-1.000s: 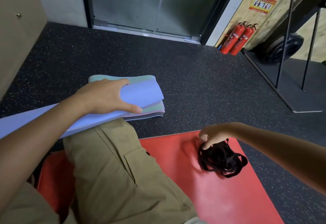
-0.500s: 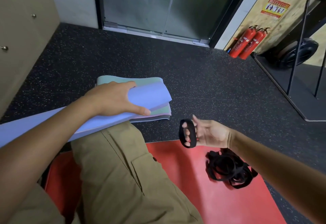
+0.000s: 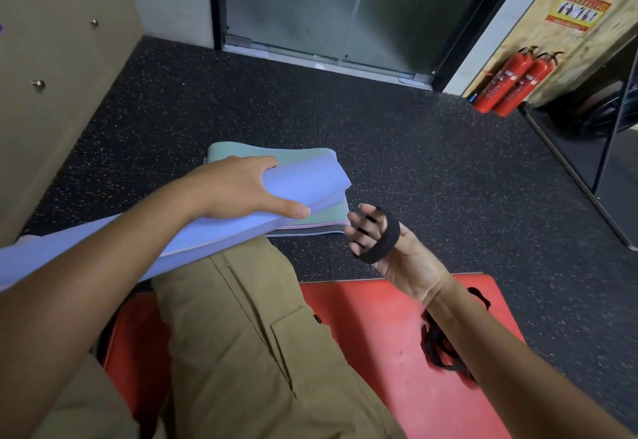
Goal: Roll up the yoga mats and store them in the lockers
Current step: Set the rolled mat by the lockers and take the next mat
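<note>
A rolled light-blue yoga mat (image 3: 303, 183) lies slanted across my raised knee. My left hand (image 3: 238, 190) grips it near its right end, thumb on the near side. Under that end, on the floor, sits a flat stack of folded mats (image 3: 262, 150) with a green one on top. Just right of the roll's end is my right hand (image 3: 400, 259), palm up and fingers spread straight. A black elastic band (image 3: 388, 238) is looped around its fingers. More black bands (image 3: 438, 345) lie in a heap on the red mat (image 3: 379, 335), partly hidden by my right forearm.
Beige lockers (image 3: 51, 76) with small knobs line the left wall. A glass door (image 3: 328, 7) stands ahead, across the speckled black floor. Two red fire extinguishers (image 3: 511, 79) lean at the right wall, beside a black metal frame (image 3: 614, 127).
My right hand lifted one black band from the heap, slipped it over its fingers and moved up and left toward the roll's end. My left hand kept its grip on the blue mat.
</note>
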`<state>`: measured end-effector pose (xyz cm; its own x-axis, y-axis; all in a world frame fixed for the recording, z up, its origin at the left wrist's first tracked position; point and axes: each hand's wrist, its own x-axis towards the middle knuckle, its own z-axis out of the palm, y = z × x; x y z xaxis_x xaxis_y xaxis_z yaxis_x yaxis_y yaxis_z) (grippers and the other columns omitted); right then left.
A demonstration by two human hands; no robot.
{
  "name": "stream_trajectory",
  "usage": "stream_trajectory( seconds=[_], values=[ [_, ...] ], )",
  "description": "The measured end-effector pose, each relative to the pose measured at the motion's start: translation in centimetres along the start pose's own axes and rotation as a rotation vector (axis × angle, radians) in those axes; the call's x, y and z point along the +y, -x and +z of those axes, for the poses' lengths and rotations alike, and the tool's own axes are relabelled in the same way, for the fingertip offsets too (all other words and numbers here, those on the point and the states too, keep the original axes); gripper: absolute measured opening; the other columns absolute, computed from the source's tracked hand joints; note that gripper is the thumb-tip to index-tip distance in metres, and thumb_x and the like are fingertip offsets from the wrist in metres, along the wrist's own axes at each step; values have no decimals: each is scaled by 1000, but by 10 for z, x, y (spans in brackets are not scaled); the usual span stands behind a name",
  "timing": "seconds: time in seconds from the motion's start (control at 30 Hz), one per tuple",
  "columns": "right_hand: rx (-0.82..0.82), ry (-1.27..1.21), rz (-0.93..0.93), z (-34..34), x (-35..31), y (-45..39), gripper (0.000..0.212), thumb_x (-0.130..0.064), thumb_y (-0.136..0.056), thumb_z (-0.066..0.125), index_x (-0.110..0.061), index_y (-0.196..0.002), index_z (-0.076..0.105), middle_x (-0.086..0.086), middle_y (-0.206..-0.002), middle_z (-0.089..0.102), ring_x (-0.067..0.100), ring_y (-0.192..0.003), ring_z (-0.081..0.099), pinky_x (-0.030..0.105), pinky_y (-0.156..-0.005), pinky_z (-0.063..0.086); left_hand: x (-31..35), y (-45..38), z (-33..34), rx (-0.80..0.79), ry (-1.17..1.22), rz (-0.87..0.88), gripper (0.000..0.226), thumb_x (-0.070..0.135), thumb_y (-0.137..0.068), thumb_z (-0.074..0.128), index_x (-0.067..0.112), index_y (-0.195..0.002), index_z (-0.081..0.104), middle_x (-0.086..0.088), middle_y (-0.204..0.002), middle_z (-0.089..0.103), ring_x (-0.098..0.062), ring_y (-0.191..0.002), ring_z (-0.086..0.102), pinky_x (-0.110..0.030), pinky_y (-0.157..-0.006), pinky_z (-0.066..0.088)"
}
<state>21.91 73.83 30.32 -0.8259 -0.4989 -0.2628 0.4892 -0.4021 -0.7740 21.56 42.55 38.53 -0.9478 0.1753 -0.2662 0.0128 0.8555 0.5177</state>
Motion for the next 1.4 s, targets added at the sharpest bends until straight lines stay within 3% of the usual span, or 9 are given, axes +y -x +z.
stream_trajectory(
  seconds=[0.17,0.37,0.47,0.53,0.63,0.93,1.07,1.23,1.4],
  values=[
    [29,118,-56,24,-7,-15,90,-31,-59,101,-5,-131,54,16,-128,57,35,-119,60,52,-96,55,0,-5,2,-21,-17,4,87,102,-46,57,36,-102,59,17,-97,65,-9,-89,60,-36,-84,51],
    [-44,303,-63,51,-26,-31,108,-46,-60,97,-27,-148,37,10,-156,39,39,-138,50,62,-96,52,4,-6,5,-13,-79,11,82,101,-47,59,37,-98,55,20,-93,62,-8,-84,59,-35,-77,50],
    [-86,462,-44,64,-35,-40,100,-49,-65,93,-32,-147,39,9,-154,43,43,-130,56,65,-98,52,10,-3,7,2,-132,4,81,98,-49,62,37,-101,54,16,-89,62,-7,-80,57,-34,-72,48],
    [-72,506,-14,70,-37,-47,82,-36,-77,88,-28,-145,43,13,-146,47,35,-121,61,63,-96,54,13,0,6,-4,-155,-11,85,97,-49,64,38,-110,53,16,-90,60,-5,-79,54,-33,-67,45],
    [-57,572,48,73,-39,-53,68,-28,-77,84,-25,-137,53,9,-124,54,23,-103,61,39,-83,58,14,3,6,-41,-190,-18,93,96,-48,65,38,-120,51,15,-91,59,-5,-78,53,-33,-65,43],
    [-235,590,157,77,-38,-62,41,-16,-85,72,-23,-116,46,0,-94,52,15,-81,57,30,-70,48,12,9,2,-46,-109,24,76,90,-58,68,38,-111,56,13,-91,63,-11,-81,59,-34,-67,43],
    [-293,490,211,75,-34,-66,52,-18,-77,78,-23,-116,43,-1,-97,53,19,-85,59,37,-73,55,9,9,2,-41,-89,47,69,87,-60,70,33,-101,57,9,-87,64,-16,-80,60,-35,-64,39],
    [-314,599,265,78,-44,-69,53,-23,-70,79,-17,-109,44,-4,-91,54,12,-78,60,23,-61,54,4,8,1,-75,-49,77,72,93,-56,65,35,-98,58,12,-86,65,-12,-79,60,-35,-66,41],
    [-353,764,259,81,-58,-78,48,-15,-76,81,-13,-107,44,-3,-90,51,10,-81,55,20,-67,49,-1,6,3,-61,-23,102,80,98,-48,57,36,-98,57,12,-85,64,-12,-79,60,-36,-67,43]
  ],
)
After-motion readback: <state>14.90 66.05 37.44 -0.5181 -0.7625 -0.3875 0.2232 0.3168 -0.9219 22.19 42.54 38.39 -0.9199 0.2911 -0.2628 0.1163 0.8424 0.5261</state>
